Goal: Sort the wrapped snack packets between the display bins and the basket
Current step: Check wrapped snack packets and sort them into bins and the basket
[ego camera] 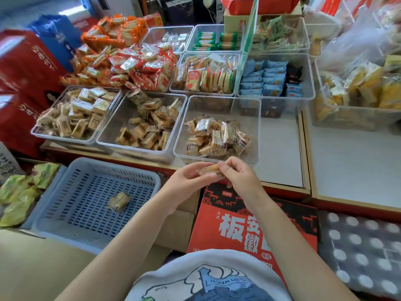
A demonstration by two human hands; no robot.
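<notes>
A tan wrapped snack packet point(211, 170) is held between both hands just in front of the near clear display bin point(247, 105). My left hand point(186, 181) cups it from the left and my right hand point(238, 177) pinches its right end. That bin holds a heap of similar tan packets point(217, 137). To the left, a blue slotted basket point(134, 177) sits lower down with one tan packet point(119, 201) lying on its floor. Two more clear bins point(108, 135) point(43, 133) of tan packets stand left of the near bin.
Behind are clear bins of red, green and blue packets point(271, 81) and a loose pile of red and orange packets point(130, 57). A red and black carton point(249, 224) lies below my hands. Green packets point(19, 192) lie left of the basket. White shelf point(347, 166) lies to the right.
</notes>
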